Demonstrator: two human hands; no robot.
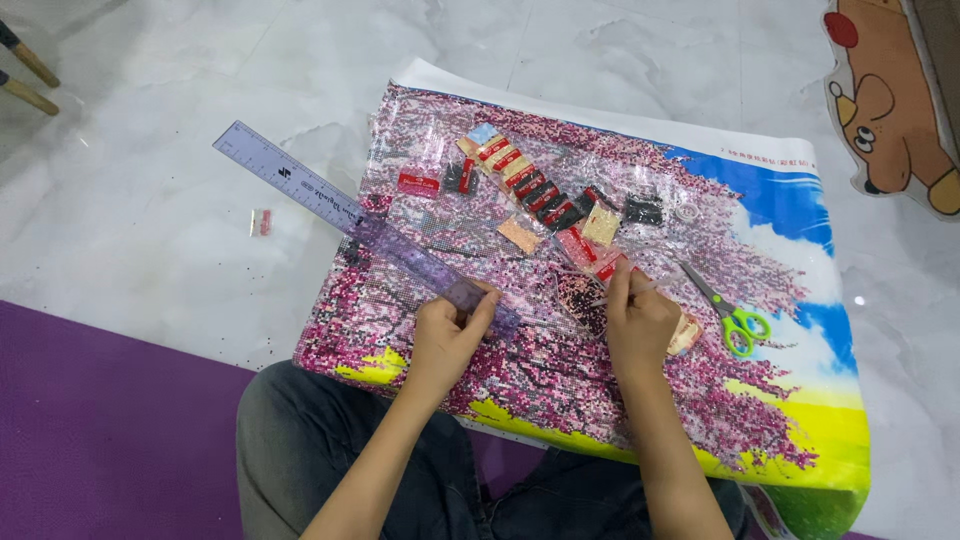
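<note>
Pink dominates the diamond-painting canvas [600,400], a cherry-blossom scene with blue sky and a yellow-green strip, which lies across the person's lap and onto the pale marble floor [150,230]. At its near middle the left hand [447,335] has its fingers closed on the near end of a clear purple ruler [350,215], thumb and fingertips pinching the edge; the ruler runs diagonally up and left, its far end reaching off the canvas onto the floor. Just to the right, the right hand [638,318] is closed around a thin pale applicator pen [640,290], held pen-fashion with the tip pointing left toward a small tray of dark beads [583,300] resting on the canvas just beside the hand. A row of small bead packets [530,185] with red labels lies diagonally across the upper canvas, with a dark packet [643,209] near its right end. Green-handled scissors [728,312] rest on the canvas right of the right hand, apart from it. One stray packet [261,222] sits on the floor left of the ruler. A purple mat [100,440] covers the floor at lower left.
</note>
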